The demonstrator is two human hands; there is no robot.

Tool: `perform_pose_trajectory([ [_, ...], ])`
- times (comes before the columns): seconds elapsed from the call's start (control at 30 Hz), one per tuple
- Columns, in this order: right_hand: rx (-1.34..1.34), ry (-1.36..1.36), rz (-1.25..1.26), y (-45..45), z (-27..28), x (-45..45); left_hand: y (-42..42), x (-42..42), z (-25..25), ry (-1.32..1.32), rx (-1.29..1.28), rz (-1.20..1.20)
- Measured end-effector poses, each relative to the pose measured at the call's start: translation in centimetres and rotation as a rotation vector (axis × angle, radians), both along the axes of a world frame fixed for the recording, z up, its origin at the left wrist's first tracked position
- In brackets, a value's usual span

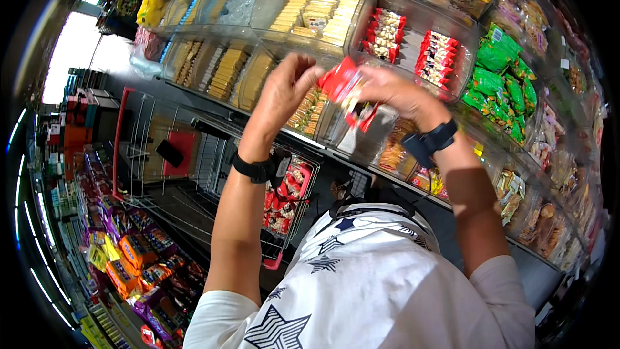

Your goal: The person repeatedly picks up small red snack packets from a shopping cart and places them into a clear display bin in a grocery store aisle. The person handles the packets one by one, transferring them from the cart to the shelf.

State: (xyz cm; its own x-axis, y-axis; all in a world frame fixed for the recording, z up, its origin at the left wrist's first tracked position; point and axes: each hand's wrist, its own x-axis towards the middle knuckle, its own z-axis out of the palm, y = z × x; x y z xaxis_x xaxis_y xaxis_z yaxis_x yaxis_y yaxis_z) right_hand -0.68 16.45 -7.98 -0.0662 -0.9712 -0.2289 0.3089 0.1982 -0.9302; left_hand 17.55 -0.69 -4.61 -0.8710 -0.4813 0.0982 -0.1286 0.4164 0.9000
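My right hand [387,89] grips a red and white snack packet [341,80] above the front row of display bins; the hand is a little blurred. At the packet's left edge is my left hand [290,82], its fingers curled; whether they pinch the wrapper I cannot tell. Behind my right hand, a clear plastic bin [411,39] bears two rows of similar red packets, a left row [385,34] and a right row [436,58]. More red packets [290,189] lie in a wire basket below my left wrist.
A shopping cart with a red handle [118,145] stands at the left, a dark phone [169,153] on its red panel. Green snack bags [499,82] fill a bin at right. Wafer biscuits [227,72] stand in bins at left. Orange and purple packages [133,252] are stacked at lower left.
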Motion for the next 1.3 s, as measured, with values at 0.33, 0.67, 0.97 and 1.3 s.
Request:
perform_pose_trajectory([
  [0.33,-0.114,0.185,-0.622,1.2,-1.2,-14.3,-1.3,-18.4,-2.7,-0.320,-0.532,-0.426],
  [0.67,0.091,0.105,-0.725,2.8,-4.9,-15.1,-1.4,-26.0,-10.9,-0.896,-0.311,-0.854],
  [0.97,0.162,-0.013,-0.793,3.7,-4.7,-15.6,0.0,-25.9,-12.5,-0.965,-0.388,-0.834],
  [1.3,0.151,0.371,-0.436,2.4,-7.0,-17.6,-2.8,-26.1,-11.4,-0.728,-0.246,-0.630],
])
